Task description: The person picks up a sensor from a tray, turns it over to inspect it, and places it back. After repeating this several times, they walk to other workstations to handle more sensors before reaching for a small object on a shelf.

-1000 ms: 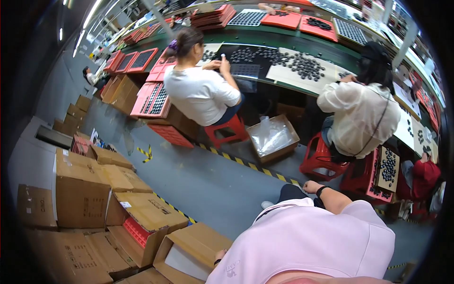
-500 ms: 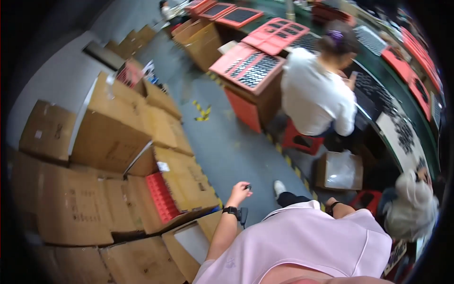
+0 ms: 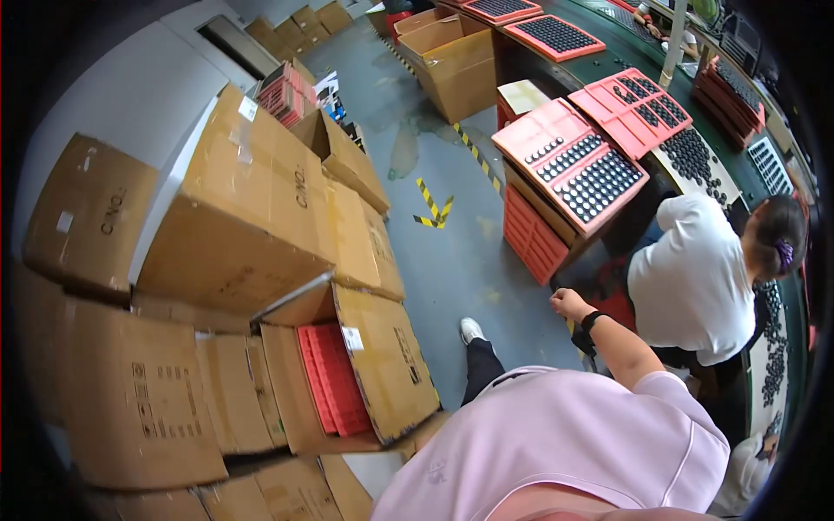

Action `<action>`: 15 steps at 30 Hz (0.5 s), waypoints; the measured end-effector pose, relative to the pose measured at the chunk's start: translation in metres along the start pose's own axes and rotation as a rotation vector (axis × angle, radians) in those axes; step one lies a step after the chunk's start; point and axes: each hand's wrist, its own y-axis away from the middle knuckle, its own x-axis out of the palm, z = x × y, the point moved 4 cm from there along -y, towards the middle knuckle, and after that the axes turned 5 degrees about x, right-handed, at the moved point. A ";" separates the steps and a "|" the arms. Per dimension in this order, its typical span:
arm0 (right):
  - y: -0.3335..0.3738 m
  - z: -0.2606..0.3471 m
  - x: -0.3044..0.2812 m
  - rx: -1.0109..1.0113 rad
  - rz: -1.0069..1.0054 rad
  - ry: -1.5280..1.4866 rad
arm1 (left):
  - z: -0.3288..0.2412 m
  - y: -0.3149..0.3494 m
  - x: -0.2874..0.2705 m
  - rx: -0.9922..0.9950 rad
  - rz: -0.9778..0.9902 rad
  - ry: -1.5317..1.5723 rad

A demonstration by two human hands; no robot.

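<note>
My right hand (image 3: pixel 571 304) is stretched forward at waist height, a black band round its wrist. Its fingers are curled in, and nothing shows in them. Closest to it are a pink tray (image 3: pixel 517 139) with rows of small round black parts and another pink tray (image 3: pixel 532 230) standing on edge below. My hand appears apart from both. My left hand is out of view, and my pink top fills the lower part of the head view.
A seated co-worker in a white top (image 3: pixel 695 278) is at right by a green workbench (image 3: pixel 599 71) with loose black parts. Cardboard boxes (image 3: pixel 234 208) line the left side, one holding red trays (image 3: pixel 334 382). A yellow-black arrow (image 3: pixel 433 208) marks the grey floor.
My left hand, which held a small dark thing, has dropped out of view. My right hand has swung forward. I have stepped ahead, and the view has turned, shifting the bench and co-worker rightward.
</note>
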 end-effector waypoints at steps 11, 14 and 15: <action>-0.072 -0.009 0.013 0.570 0.115 0.109 | -0.360 -0.237 -0.149 0.290 0.217 -0.007; -0.105 0.018 0.004 0.664 -0.037 -0.192 | -0.506 -0.279 -0.145 0.387 0.150 0.409; -0.121 0.022 -0.002 0.657 -0.055 -0.212 | -0.541 -0.285 -0.139 0.407 0.162 0.394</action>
